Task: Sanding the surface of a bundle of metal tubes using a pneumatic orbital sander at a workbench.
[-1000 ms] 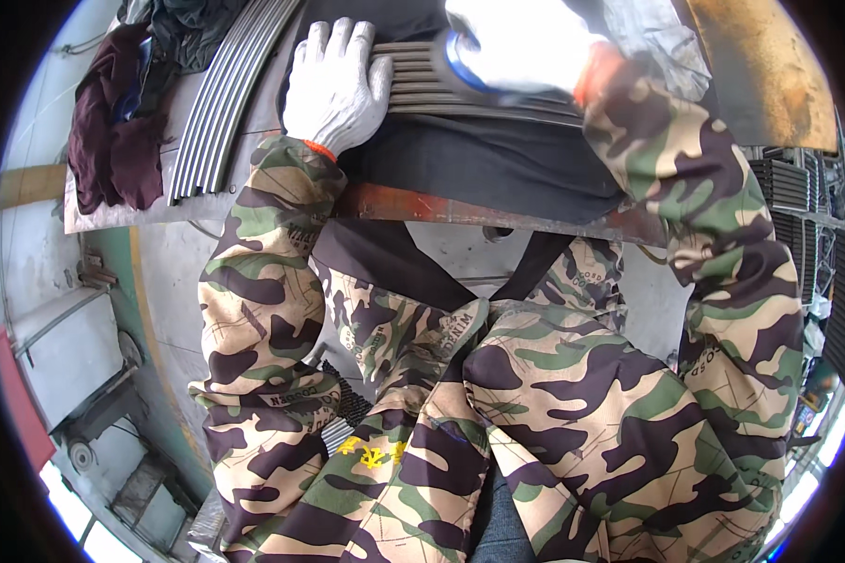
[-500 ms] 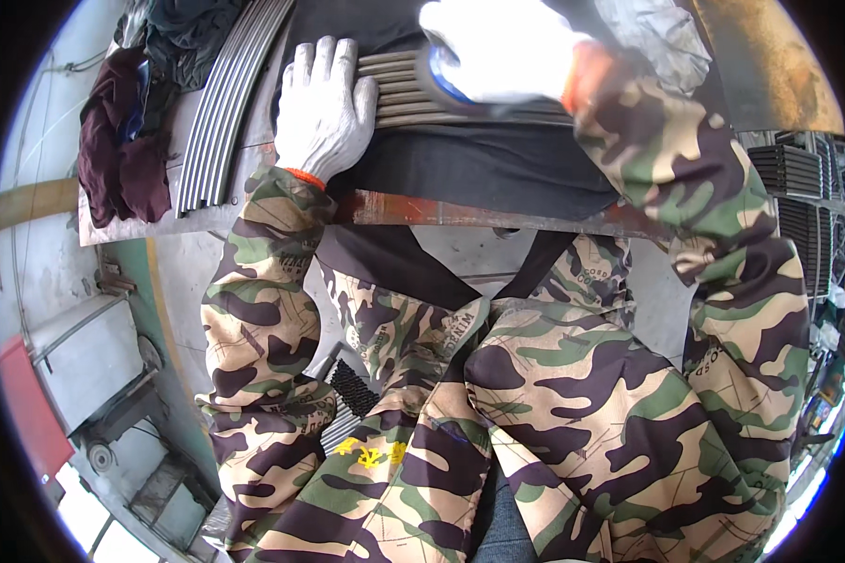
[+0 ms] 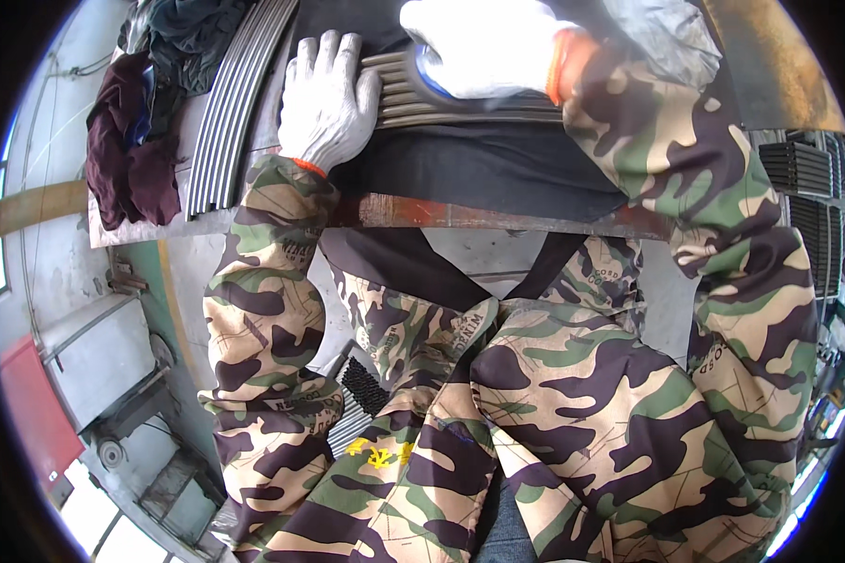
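Several slim metal rods (image 3: 399,97) lie side by side across a black cloth (image 3: 483,169) on the worktable. My left hand (image 3: 327,103), in a white knit glove, rests flat over their left end with its fingers stretched out. Over the middle of the rods is my right hand (image 3: 488,47), also gloved in white and slightly blurred. Its fingers are curled down over a blue-edged thing (image 3: 430,73) pressed against the rods. The glove hides most of that thing, so its kind cannot be made out.
Left of my left hand lies another row of metal rods (image 3: 227,122). Beyond it are a maroon cloth (image 3: 127,155) and dark cloths (image 3: 192,42). A pale crumpled sheet (image 3: 671,42) and a rusty plate (image 3: 779,70) are at right. Stacked dark bars (image 3: 798,169) stand on a rack.
My right hand has shifted slightly left along the rods with the blue-edged thing. The left hand stays flat in place. The whole view has moved a little.
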Available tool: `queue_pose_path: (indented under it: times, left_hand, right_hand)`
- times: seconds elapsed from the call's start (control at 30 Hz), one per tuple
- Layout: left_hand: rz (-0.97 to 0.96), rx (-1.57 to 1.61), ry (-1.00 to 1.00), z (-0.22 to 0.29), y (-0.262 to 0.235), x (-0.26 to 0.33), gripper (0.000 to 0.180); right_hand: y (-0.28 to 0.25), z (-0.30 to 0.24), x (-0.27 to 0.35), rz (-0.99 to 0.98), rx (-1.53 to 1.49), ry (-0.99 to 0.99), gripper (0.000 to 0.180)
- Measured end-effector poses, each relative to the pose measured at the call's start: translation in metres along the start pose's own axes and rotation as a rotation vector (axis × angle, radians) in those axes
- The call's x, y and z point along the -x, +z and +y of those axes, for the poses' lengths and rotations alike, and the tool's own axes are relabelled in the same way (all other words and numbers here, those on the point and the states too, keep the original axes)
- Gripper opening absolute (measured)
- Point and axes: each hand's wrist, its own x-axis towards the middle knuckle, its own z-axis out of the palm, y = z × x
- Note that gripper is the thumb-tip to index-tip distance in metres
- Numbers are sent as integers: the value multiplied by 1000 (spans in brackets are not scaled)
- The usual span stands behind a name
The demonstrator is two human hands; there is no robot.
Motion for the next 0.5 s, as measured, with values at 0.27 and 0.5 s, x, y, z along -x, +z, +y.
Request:
queue_pose_path:
  times: [0.27,0.5]
  left_hand:
    - [-1,5,-30,11,-12,13,43]
    - [-17,6,-28,13,-16,14,45]
  right_hand:
    - [1,0,-5,13,25,-3,31]
    - [9,5,-9,66,53,-15,28]
